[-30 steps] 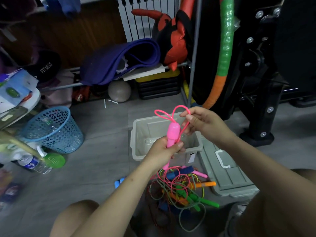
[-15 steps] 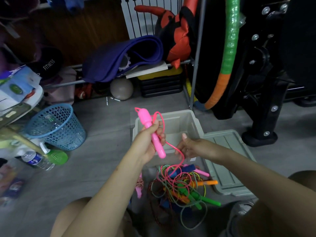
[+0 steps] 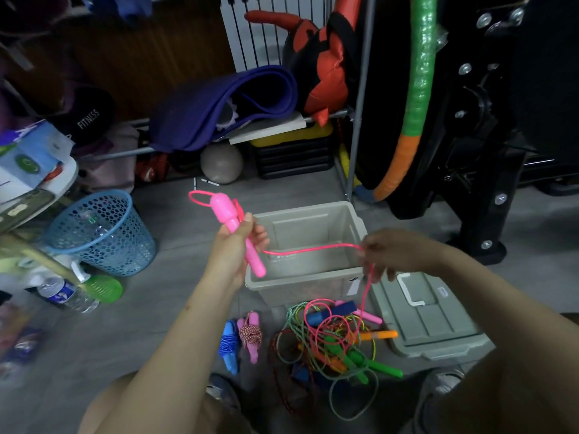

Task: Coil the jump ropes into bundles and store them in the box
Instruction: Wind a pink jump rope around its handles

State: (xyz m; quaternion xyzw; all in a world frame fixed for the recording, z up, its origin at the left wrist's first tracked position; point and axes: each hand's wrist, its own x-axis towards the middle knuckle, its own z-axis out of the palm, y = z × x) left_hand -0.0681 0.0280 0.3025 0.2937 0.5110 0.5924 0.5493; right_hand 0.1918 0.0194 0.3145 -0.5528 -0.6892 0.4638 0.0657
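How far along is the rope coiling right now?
Done: two coiled bundles, blue and pink, lie on the floor. In hand: left hand holds the pink handle, right hand draws its cord. Left: the tangled pile; the box looks empty.

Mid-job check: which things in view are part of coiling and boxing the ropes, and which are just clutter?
Job:
left hand gripping pink handle
right hand pinching pink rope
grey box
box lid
tangled ropes
two coiled bundles

Lying about:
blue basket
water bottle
purple mat
grey ball
hoop
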